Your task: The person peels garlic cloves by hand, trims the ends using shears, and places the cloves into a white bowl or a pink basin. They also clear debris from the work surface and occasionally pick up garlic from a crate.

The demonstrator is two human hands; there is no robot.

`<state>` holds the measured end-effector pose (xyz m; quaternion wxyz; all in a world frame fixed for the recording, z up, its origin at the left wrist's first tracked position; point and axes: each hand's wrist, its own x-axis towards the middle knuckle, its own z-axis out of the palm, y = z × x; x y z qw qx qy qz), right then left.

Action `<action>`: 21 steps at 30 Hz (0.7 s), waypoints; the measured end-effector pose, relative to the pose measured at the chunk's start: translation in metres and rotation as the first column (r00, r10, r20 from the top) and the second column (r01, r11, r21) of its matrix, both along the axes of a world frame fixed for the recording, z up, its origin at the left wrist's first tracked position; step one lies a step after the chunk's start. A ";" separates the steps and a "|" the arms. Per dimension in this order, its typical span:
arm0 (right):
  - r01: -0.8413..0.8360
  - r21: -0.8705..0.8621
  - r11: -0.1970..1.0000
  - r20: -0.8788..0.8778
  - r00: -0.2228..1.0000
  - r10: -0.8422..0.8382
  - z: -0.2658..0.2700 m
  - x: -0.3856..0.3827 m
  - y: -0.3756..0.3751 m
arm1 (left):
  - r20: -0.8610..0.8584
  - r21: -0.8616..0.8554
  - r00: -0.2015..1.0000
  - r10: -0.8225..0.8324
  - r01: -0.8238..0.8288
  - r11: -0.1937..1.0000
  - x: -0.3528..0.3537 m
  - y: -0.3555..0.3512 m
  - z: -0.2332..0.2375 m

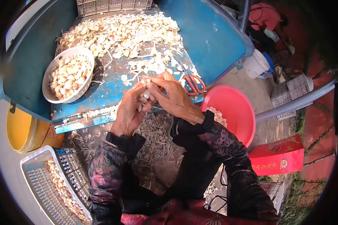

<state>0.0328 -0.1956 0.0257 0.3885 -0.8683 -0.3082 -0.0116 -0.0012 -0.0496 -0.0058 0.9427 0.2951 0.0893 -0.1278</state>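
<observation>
Both hands meet over the front edge of the blue tray (105,93). My left hand (131,107) is cupped around several garlic cloves (143,100). My right hand (172,95) pinches at the top of the same cloves, fingertips touching those of my left hand; what exactly its fingers grip is partly hidden. Just right of my right hand lie red-handled scissors (194,84). A white colander (87,56) of cloves stands on the tray's left side. Behind, loose garlic and peelings (120,33) are heaped.
A red basin (246,116) with cloves stands at right, above a red box (278,155). At left are a yellow bucket (20,127) and a grey crate (37,180) holding cloves. Peelings litter the ground. Another person (264,17) is at the upper right, near white buckets (255,63).
</observation>
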 end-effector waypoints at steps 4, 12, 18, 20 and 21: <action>0.249 0.171 0.953 -0.090 0.968 -0.236 0.000 0.017 -0.036 | 0.042 -0.041 0.998 0.040 -0.038 0.998 0.002 -0.002 -0.007; 0.384 -0.414 0.825 0.151 0.923 -0.354 -0.034 0.070 -0.112 | 0.017 0.015 0.999 0.027 -0.027 1.000 0.007 0.001 -0.013; 0.548 0.136 0.825 -0.562 0.729 -0.392 -0.010 0.039 -0.096 | 0.048 0.068 0.998 0.036 -0.040 0.997 0.008 -0.003 -0.010; 0.556 0.176 0.812 -0.623 0.702 -0.346 -0.002 0.014 -0.082 | 0.066 0.124 0.997 0.033 -0.041 0.991 0.011 -0.004 -0.010; 0.559 0.181 0.809 -0.630 0.697 -0.341 -0.006 0.001 -0.072 | 0.061 0.135 0.998 0.030 -0.038 0.990 0.011 -0.005 -0.010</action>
